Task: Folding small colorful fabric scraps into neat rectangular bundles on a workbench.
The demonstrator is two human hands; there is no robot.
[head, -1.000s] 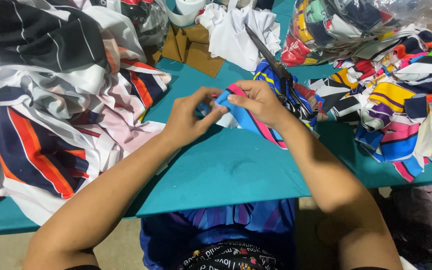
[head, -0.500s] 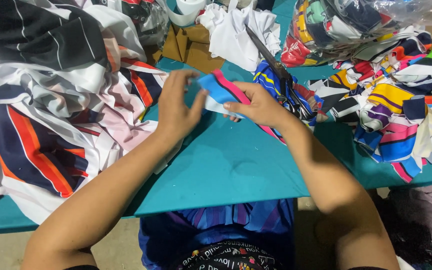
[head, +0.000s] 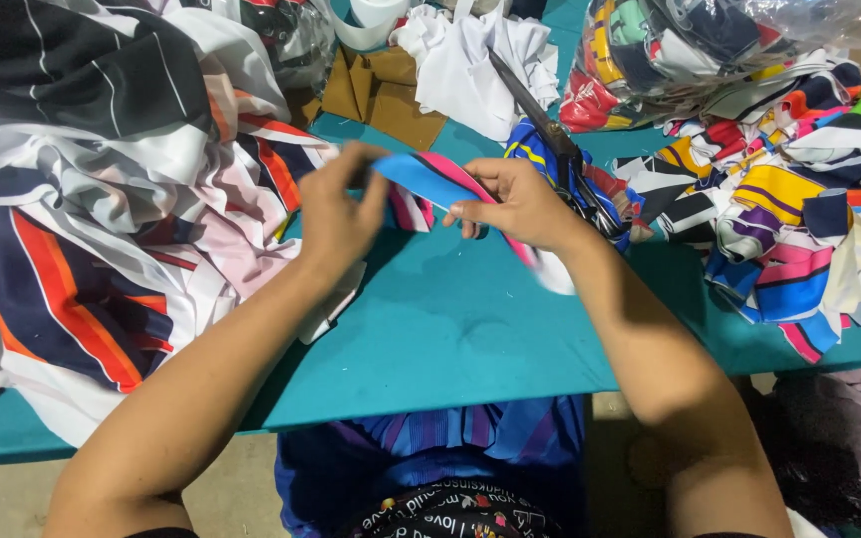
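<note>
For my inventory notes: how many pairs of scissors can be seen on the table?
1. The scissors lie on the far side of the table, beyond the right hand, blades pointing away. More could be hidden under the fabric piles.

Smooth, perhaps synthetic cloth strip (head: pixel 430 179)

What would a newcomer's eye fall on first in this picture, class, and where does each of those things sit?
First, the two hands at the centre: the left hand and right hand hold a blue and pink fabric strip stretched between them above the teal table. Next, the big heap of striped cloth on the left and the pile of bright offcuts on the right. Dark scissors lie just behind the right hand.
</note>
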